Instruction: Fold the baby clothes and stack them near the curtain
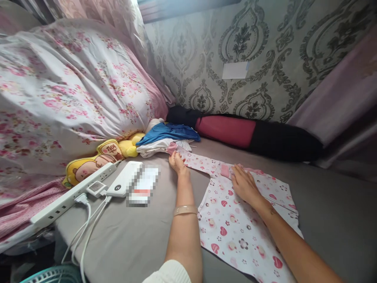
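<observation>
A white long-sleeved top printed with pink hearts, flowers and small animals lies spread on the grey bed sheet. My left hand is closed on the end of its outstretched left-hand sleeve, at the pink cuff. Flat on the upper part of the top rests my right hand, fingers extended, beside another pink band. What lies beneath that palm is hidden. Just beyond my left hand is a pile of clothes with a blue garment on top.
A white power strip with cables, a white power bank and a blurred-out phone-like object lie at left. Yellow plush toys sit behind them. A long black-and-red bolster runs along the patterned wall.
</observation>
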A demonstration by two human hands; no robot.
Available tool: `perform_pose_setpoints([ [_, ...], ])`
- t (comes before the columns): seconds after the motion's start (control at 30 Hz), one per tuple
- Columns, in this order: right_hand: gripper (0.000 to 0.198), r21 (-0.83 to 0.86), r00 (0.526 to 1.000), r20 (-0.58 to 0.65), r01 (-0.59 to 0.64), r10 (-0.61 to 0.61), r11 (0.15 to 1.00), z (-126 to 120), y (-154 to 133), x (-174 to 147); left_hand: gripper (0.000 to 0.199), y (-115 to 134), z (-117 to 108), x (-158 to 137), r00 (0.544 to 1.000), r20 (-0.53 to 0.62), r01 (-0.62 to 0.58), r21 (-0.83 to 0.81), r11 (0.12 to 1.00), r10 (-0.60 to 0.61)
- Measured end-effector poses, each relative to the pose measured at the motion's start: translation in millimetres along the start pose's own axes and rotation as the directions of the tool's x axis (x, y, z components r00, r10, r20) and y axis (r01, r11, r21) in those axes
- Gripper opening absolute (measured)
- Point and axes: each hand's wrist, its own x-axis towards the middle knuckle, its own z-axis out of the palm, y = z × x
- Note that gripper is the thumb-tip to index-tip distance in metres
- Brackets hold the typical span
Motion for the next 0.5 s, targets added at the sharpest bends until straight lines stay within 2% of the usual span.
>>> perform_pose_setpoints([
  [0.13, 0.051, 0.069, 0.992, 0.002, 0.122, -0.123, 0.99, -1, -22, 9, 0.046, 2, 0, 1, 0.988, -0.025, 0.151, -0.107, 0.983, -0.154],
  [0.27, 0.045, 0.078, 0.993, 0.014, 0.113, -0.115, 0.991, -2, -36, 20, 0.045, 7, 1, -2, 0.971, -0.013, 0.228, -0.221, 0.948, -0.237],
  [0.37, 0.041, 0.008, 0.996, 0.036, 0.076, -0.076, 0.997, -2, -41, 26, 0.043, 13, 0, -4, 0.972, -0.052, 0.213, -0.229, 0.95, -0.231],
  [0.5, 0.04, -0.06, 0.999, 0.046, 0.021, -0.019, 0.998, -2, -46, 32, 0.04, 25, -1, -7, 0.992, -0.065, 0.081, -0.314, 0.946, -0.107],
])
